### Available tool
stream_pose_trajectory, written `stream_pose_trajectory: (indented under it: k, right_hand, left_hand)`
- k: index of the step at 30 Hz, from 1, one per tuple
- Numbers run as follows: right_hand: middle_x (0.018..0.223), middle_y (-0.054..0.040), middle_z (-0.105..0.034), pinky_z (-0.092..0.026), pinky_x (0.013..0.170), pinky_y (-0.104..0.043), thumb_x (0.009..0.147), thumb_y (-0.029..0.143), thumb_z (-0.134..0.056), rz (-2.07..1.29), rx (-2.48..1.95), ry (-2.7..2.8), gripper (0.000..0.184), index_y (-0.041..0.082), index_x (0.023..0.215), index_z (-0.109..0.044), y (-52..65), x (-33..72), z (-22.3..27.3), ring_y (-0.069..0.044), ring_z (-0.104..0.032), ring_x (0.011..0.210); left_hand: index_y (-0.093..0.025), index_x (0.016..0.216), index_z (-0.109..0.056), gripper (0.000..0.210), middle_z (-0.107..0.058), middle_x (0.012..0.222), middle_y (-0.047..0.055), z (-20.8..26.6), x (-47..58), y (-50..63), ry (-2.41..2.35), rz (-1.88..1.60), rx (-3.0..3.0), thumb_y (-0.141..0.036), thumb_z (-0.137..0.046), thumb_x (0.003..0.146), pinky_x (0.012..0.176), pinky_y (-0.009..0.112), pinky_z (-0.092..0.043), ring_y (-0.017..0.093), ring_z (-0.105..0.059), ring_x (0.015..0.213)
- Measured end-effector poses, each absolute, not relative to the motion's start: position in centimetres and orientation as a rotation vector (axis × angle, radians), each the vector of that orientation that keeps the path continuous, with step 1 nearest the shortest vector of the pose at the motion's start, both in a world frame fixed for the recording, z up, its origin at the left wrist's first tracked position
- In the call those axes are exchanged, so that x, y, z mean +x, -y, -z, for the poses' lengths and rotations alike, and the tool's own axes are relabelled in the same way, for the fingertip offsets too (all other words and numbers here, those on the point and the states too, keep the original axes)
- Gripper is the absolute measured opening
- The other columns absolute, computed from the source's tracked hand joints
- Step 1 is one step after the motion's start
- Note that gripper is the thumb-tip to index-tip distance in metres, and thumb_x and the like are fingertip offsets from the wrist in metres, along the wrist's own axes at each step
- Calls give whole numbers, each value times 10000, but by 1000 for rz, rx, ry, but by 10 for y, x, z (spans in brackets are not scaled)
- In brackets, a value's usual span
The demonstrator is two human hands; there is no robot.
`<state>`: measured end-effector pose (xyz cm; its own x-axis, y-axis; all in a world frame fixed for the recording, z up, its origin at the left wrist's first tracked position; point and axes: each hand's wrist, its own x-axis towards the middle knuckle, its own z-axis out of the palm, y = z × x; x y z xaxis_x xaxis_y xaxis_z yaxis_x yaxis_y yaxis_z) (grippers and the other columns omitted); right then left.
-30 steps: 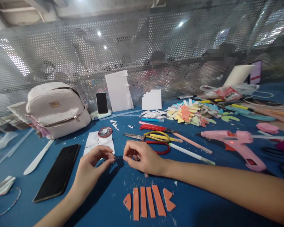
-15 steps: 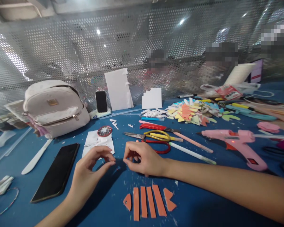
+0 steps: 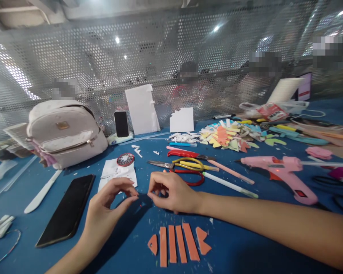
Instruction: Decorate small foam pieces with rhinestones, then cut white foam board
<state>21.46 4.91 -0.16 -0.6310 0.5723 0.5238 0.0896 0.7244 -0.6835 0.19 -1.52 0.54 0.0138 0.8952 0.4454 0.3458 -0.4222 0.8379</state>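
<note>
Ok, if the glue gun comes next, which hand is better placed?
Likely the right hand: it is nearer the pink glue gun, off to the right, while the left hand would have to reach across.

The blue table (image 3: 128, 247) bears orange strips (image 3: 173, 244) and scissors (image 3: 168, 165).

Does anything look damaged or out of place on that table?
Two things: the small white card at the back has a jagged top-left corner, as if torn or cut, and loose white flecks litter the blue table around the orange strips. I see no liquid spill.
</note>
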Motion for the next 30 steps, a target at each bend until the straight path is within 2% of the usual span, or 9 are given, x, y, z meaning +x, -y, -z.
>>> stream_pose_trajectory:
  k: [11, 16, 30]
  right_hand:
    - [699, 32, -544, -386, 547, -192, 831, 165, -625, -794, -500, 2174, 90, 190, 783, -552, -49, 215, 1, -97, -496, 604]
    - [711, 27, -547, -375, 551, -190, 834, 152, -619, -729, -457, 2233, 99, 194, 785, -544, -49, 214, 2, -100, -500, 614]
    - [698, 38, -511, -343, 542, -192, 826, 141, -604, -663, -433, 2207, 104, 190, 773, -529, -49, 214, 3, -86, -468, 584]
  left_hand:
    - [-213, 946, -684, 161, -746, 782, 6, -6, 3, 15, -1304, -1408, 1850, -182, -741, 798, 722, 283, -581, 185, -701, 737]
    - [-238, 961, -687, 161, -754, 830, -8, -3, 0, 17, -1306, -1392, 1988, -154, -731, 830, 785, 260, -556, 168, -709, 786]
    - [-265, 1028, -647, 224, -741, 862, -42, -1, -4, 17, -1294, -1372, 2114, -126, -709, 864, 817, 212, -544, 133, -707, 814]
